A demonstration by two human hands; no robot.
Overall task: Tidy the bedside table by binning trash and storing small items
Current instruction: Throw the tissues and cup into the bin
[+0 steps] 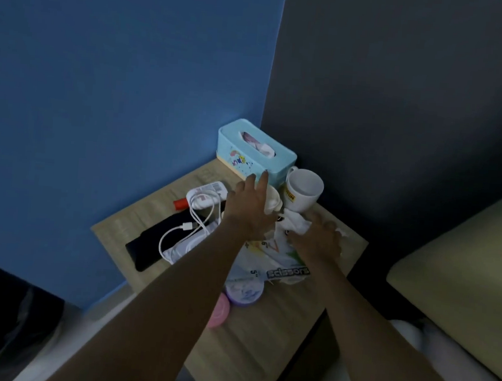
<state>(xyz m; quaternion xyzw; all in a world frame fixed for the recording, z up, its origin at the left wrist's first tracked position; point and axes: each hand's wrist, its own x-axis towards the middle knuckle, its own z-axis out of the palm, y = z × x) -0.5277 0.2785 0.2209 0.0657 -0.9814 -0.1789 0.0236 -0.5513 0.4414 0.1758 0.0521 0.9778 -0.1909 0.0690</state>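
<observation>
Tissue [298,223], white and crumpled, lies on the wooden bedside table [262,341] just in front of a white mug [303,191]. We see the right hand [318,239] curl its fingers down onto it. The left hand [251,208] stretches straight, parted fingers over a small cream cup [274,200].
</observation>
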